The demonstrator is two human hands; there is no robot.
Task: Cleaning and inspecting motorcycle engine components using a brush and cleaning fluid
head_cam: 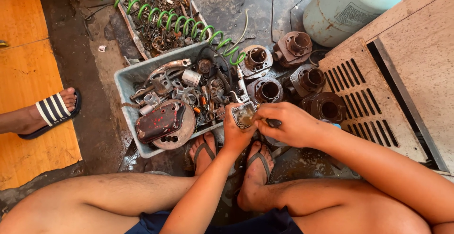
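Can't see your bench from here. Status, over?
Left hand holds small metal part. Right hand works tool into it. Grey parts tray close ahead.

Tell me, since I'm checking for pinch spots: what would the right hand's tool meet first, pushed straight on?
Probably the small metal part gripped in the left hand; the right hand points its tool leftward into it.

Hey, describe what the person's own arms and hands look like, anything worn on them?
Both arms are bare to the frame's edge: no sleeves, gloves, watch or rings show. The left hand and right hand look grimy at the fingers.
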